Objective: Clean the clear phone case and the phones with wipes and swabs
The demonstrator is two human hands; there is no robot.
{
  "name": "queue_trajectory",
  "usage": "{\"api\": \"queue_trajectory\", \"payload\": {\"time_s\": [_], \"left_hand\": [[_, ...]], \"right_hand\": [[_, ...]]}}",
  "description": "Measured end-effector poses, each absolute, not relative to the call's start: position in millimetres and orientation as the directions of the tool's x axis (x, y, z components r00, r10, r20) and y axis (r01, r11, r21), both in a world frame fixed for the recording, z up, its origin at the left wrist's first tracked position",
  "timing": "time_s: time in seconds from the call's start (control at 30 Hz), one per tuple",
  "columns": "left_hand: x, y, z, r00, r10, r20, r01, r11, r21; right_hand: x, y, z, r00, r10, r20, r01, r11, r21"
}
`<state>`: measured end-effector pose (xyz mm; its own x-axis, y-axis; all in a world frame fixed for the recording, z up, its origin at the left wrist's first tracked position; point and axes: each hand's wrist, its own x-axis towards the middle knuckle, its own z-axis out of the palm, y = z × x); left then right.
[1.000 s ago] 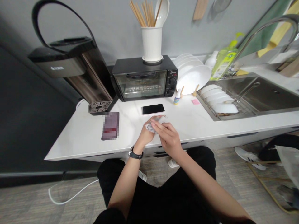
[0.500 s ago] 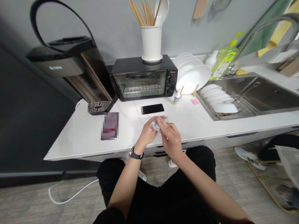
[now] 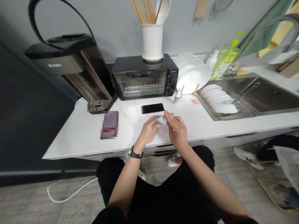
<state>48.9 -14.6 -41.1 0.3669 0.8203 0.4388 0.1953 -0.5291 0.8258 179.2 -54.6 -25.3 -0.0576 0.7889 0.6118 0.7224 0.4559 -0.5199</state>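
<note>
Over the counter's front part, my two hands share a small, crumpled, pale grey-white cloth or wipe (image 3: 161,119). My left hand (image 3: 149,130), with a dark-strapped watch at the wrist, grips its left side. A small shiny, see-through bit shows at the left fingertips, too small to name. My right hand (image 3: 177,130) pinches the other side between thumb and fingers. Just beyond the hands lies a phone (image 3: 153,108), dark screen up. Farther back, a small white spray bottle (image 3: 177,97) with a blue and yellow label stands upright.
A water dispenser (image 3: 79,68) and a blurred-out purple packet (image 3: 110,124) are on the left. Behind the phone stands a toaster oven (image 3: 142,81) bearing a chopstick holder (image 3: 152,40). Racked plates (image 3: 192,77), a pink note (image 3: 195,101) and a sink (image 3: 268,93) lie rightward.
My hands have moved a little apart, the right one shifting right. The pale cloth, bunched up before, is now more spread out between them.
</note>
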Motion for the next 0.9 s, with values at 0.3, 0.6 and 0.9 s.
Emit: {"api": "queue_trajectory", "payload": {"time_s": [0.3,0.6,0.9], "left_hand": [[50.6,-22.3,-29.6,0.378,0.818,0.433,0.116,-0.506,0.855],[49.6,-16.7,-37.2,0.375,0.818,0.436,0.172,-0.524,0.834],[51.3,-17.1,-38.1,0.371,0.819,0.438,0.204,-0.532,0.822]], "right_hand": [[152.2,-77.1,-25.9,-0.218,0.79,0.572,0.691,0.54,-0.481],[184.0,-54.2,-23.3,-0.179,0.783,0.596,0.76,0.495,-0.422],[164.4,-70.2,-22.0,-0.098,0.808,0.581,0.753,0.442,-0.487]]}}
